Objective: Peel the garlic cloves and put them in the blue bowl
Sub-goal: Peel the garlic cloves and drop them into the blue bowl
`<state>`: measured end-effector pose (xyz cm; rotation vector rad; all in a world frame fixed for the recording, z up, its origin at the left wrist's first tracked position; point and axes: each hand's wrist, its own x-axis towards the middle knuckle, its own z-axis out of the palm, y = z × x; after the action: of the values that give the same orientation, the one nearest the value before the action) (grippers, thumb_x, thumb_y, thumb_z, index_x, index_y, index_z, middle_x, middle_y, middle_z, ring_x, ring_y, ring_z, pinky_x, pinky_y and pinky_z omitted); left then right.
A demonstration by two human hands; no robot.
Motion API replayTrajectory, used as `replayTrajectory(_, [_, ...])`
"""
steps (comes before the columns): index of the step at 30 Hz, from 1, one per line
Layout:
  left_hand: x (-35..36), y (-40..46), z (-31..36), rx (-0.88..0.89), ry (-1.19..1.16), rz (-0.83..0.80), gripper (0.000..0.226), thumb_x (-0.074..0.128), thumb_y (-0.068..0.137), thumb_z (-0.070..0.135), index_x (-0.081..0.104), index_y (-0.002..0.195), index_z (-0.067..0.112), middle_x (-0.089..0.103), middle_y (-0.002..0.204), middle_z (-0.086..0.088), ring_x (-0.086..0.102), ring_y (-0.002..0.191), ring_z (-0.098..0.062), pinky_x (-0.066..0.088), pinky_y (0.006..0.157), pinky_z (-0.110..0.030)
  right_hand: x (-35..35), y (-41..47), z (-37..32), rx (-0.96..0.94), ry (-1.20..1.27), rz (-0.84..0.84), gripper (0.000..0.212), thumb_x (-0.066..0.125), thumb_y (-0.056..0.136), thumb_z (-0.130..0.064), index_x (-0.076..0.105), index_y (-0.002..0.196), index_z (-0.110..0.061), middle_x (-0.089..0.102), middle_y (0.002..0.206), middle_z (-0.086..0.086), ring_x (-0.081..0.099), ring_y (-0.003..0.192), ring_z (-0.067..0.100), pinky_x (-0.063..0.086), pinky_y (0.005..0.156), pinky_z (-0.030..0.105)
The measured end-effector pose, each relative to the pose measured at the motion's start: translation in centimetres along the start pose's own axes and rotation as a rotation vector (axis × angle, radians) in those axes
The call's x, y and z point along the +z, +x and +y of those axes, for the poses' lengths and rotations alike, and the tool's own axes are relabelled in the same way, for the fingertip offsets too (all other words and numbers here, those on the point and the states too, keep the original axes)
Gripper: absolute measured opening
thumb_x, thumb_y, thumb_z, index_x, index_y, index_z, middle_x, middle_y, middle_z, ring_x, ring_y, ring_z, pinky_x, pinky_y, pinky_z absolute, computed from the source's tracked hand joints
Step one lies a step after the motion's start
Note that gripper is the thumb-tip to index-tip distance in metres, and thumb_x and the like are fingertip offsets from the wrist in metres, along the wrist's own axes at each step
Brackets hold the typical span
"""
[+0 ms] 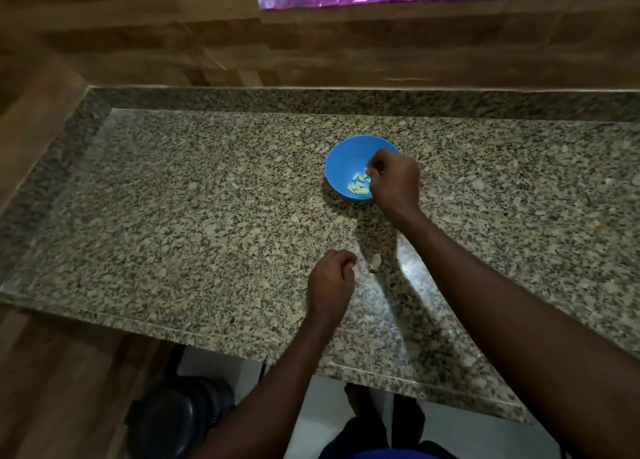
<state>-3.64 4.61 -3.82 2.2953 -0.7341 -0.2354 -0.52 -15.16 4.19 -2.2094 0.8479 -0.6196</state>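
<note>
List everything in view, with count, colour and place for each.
blue bowl: one, blue, far centre of the counter
peeled cloves: several, pale yellow, inside the bowl
garlic piece: one, pale, on the counter beside the left hand
granite counter: one, speckled grey-beige
wood wall: brown, behind the counter
dark stool: one, black, below the counter
right hand: over the bowl, fingers curled at the cloves
left hand: loosely curled, on the counter
</note>
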Motion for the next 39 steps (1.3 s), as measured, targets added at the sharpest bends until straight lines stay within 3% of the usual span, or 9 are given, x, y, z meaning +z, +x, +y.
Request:
replayTrajectory(3, [0.3, 0.8, 0.4, -0.074, -0.096, -0.064, 0.026, 0.059, 0.095, 0.009, 0.072, 0.116, 0.017, 0.069, 0.111, 0.000, 0.062, 0.099, -0.015, 0.049, 0.085, -0.028, 1.3, 2.2, -1.0, 0.032, -0.090, -0.082, 0.021, 0.061, 0.092, -0.004, 0.077, 0.105, -0.009, 0.076, 0.103, 0.010, 0.070, 0.098, 0.026, 0.056, 0.083, 0.037])
replayTrajectory(6, [0.7, 1.3, 1.2, -0.086, -0.120, -0.131, 0.025, 0.064, 0.091, 0.015, 0.071, 0.114, 0.017, 0.067, 0.106, -0.002, 0.060, 0.095, -0.017, 0.045, 0.078, -0.030, 0.8, 2.0, -1.0, 0.064, -0.106, -0.103, 0.031, 0.057, 0.092, -0.001, 0.078, 0.111, -0.012, 0.076, 0.112, 0.008, 0.069, 0.104, 0.025, 0.056, 0.090, 0.038])
replayTrajectory(13, [1.9, 1.8, 2.2, -0.012, -0.017, -0.198, 0.016, 0.069, 0.089, 0.021, 0.071, 0.104, 0.017, 0.064, 0.094, -0.002, 0.060, 0.084, -0.019, 0.046, 0.071, -0.032, -2.7, -7.4, 3.1, 0.229, -0.004, -0.148, 0.016, 0.066, 0.087, -0.028, 0.077, 0.083, -0.017, 0.075, 0.075, 0.003, 0.070, 0.071, 0.021, 0.057, 0.070, 0.036])
replayTrajectory(17, [1.3, 1.2, 2.8, -0.239, -0.467, -0.291, 0.015, 0.075, 0.081, 0.010, 0.073, 0.092, 0.020, 0.068, 0.073, 0.002, 0.065, 0.067, -0.007, 0.058, 0.066, -0.032, -3.1, -12.3, 6.5, 0.507, 0.064, -0.295, 0.016, 0.070, 0.085, -0.017, 0.075, 0.070, -0.019, 0.075, 0.069, 0.003, 0.073, 0.069, 0.022, 0.061, 0.072, 0.039])
replayTrajectory(20, [0.5, 0.9, 3.4, -0.316, -0.716, -0.363, 0.017, 0.076, 0.082, 0.008, 0.076, 0.094, 0.021, 0.072, 0.077, -0.004, 0.068, 0.070, -0.020, 0.060, 0.071, -0.048, -3.9, -14.5, 6.8, 0.632, 0.344, -0.345, 0.013, 0.070, 0.086, -0.006, 0.076, 0.076, -0.011, 0.073, 0.068, 0.016, 0.074, 0.067, 0.033, 0.061, 0.077, 0.055])
replayTrajectory(22, [-0.2, 0.7, 4.2, -0.314, -0.777, -0.393, 0.018, 0.075, 0.086, 0.004, 0.077, 0.100, 0.014, 0.073, 0.080, -0.006, 0.067, 0.068, -0.022, 0.058, 0.066, -0.041, -4.9, -15.3, 6.1, 0.623, 0.477, -0.318, 0.006, 0.074, 0.087, -0.005, 0.075, 0.082, -0.005, 0.072, 0.070, 0.024, 0.070, 0.066, 0.037, 0.059, 0.078, 0.058])
replayTrajectory(26, [-1.3, 0.7, 5.2, -0.255, -0.830, -0.415, 0.020, 0.075, 0.087, 0.001, 0.077, 0.104, 0.012, 0.076, 0.086, -0.004, 0.072, 0.073, -0.012, 0.060, 0.066, -0.028, -6.7, -16.0, 4.5, 0.560, 0.569, -0.205, 0.003, 0.074, 0.087, -0.003, 0.073, 0.086, 0.000, 0.071, 0.074, 0.027, 0.067, 0.061, 0.031, 0.059, 0.067, 0.041])
replayTrajectory(31, [-2.0, 0.7, 6.4, -0.182, -0.828, -0.432, 0.022, 0.080, 0.084, 0.005, 0.078, 0.102, 0.018, 0.076, 0.093, -0.014, 0.072, 0.080, -0.015, 0.062, 0.077, -0.032, -8.1, -16.0, 3.9, 0.529, 0.607, -0.155, 0.006, 0.072, 0.088, 0.000, 0.071, 0.090, 0.006, 0.072, 0.076, 0.023, 0.070, 0.056, 0.025, 0.056, 0.053, 0.028])
replayTrajectory(39, [-1.9, 0.5, 8.0, -0.142, -0.773, -0.389, 0.022, 0.081, 0.081, 0.005, 0.078, 0.101, 0.013, 0.072, 0.083, -0.003, 0.067, 0.076, -0.010, 0.059, 0.076, -0.033, -9.6, -15.2, 3.9, 0.491, 0.652, -0.201, 0.011, 0.064, 0.092, 0.003, 0.074, 0.089, 0.006, 0.071, 0.078, 0.028, 0.070, 0.063, 0.032, 0.061, 0.059, 0.035])
